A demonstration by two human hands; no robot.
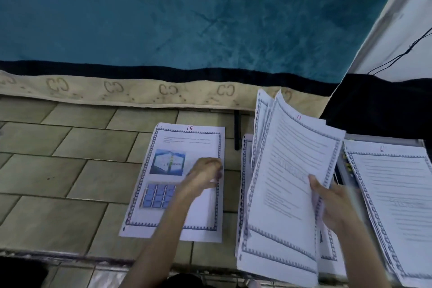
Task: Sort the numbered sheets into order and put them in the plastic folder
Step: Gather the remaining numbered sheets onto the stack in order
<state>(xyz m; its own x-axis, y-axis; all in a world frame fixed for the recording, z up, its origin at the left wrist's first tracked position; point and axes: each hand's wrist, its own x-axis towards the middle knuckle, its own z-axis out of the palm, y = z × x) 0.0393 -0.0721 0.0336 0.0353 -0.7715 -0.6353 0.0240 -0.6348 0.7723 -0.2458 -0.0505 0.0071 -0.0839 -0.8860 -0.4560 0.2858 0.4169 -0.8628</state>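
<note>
**Sheets spread out on a tiled floor beside a blanket-draped bed**

Head view: a floor of beige-green tiles [70, 170] is filling the lower half, its dark grout lines running at a slant. Behind it a plush blanket [175, 25] is hanging down in bands: red at the top, a broad teal stripe, a dark navy strip, then a cream border with a repeated looped monogram. At the upper right a white panel [402, 37] is leaning in, with a thin black cable [397, 56] trailing across it, and a dark cloth [374, 105] is lying below it.

On the tiles, sheet 15 [177, 180] is lying flat, with a red handwritten number at its top edge, a patterned border and two blue pictures. The left hand [203, 176] is resting over the right part of that sheet, fingers loosely curled and gripping nothing as far as the blur lets me tell.

Just to the right, the right hand [334, 203] is holding up a fanned bundle of sheets [280, 182], thumb on the front page and fingers behind, pinching the pages along their right edge. The front page is showing a red 11. The bundle is standing tilted above more sheets lying flat beneath it.

Further right, another stack [397, 194] is lying with a red 6 on its top page, overlapping a pale flat object whose edge is peeking out; whether that is the plastic folder, I cannot tell.
</note>
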